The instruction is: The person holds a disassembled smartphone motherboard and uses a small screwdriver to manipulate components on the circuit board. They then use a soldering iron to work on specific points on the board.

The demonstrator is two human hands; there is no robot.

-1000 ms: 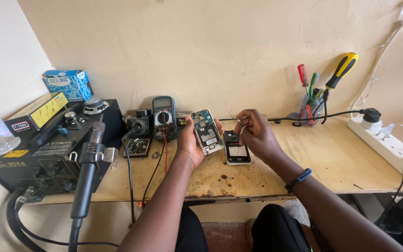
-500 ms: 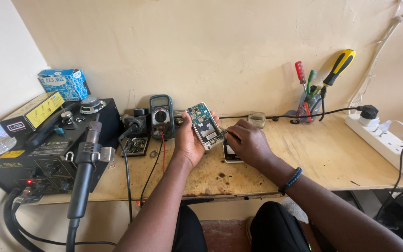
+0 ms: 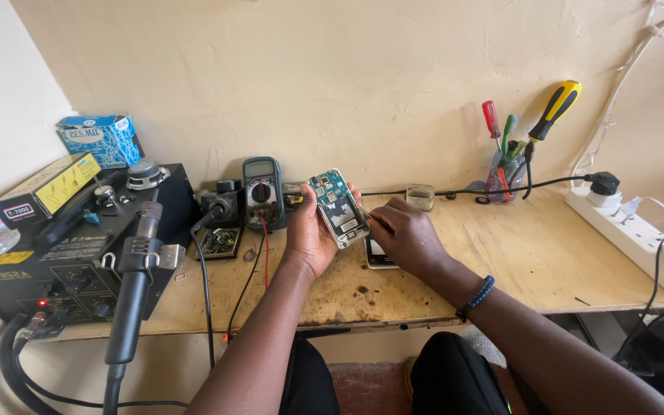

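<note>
Fingers of the left hand (image 3: 310, 230) clasp an opened phone (image 3: 338, 208), circuit board showing, tilted above the wooden bench (image 3: 547, 253). Beside it, the right hand (image 3: 407, 234) pinches a thin tool (image 3: 366, 217) whose tip touches the phone's lower edge. Another phone (image 3: 378, 253) lies flat beneath the right hand. Behind stands a multimeter (image 3: 263, 192).

Teal-green circuit board (image 3: 335, 201), yellow-black screwdriver (image 3: 553, 110)

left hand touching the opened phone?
Touching. Head view shows the left hand wrapped around the opened phone, its fingers against the phone's edges, lifting it off the bench.
</note>
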